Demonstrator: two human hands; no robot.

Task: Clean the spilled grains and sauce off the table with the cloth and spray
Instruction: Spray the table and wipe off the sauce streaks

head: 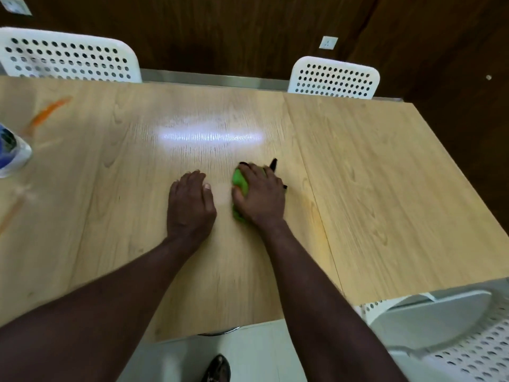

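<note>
My right hand (260, 195) presses a bunched green cloth (239, 186) flat on the light wooden table (371, 175), fingers spread over it. Dark bits poke out from under the hand at its far side. My left hand (190, 202) rests palm down on the table just left of the cloth, holding nothing. An orange sauce smear (48, 111) lies at the far left of the table, and a fainter orange streak (12, 213) shows nearer the left edge. The spray bottle (12, 153), white with a blue label, stands at the left edge, partly cut off.
Two white perforated chairs stand at the far side, one at the left (66, 57) and one at the right (334, 78). A third white chair (446, 334) is at the near right corner. A seam (311, 175) runs across the tabletop beside my right hand. My shoe (217, 368) shows below.
</note>
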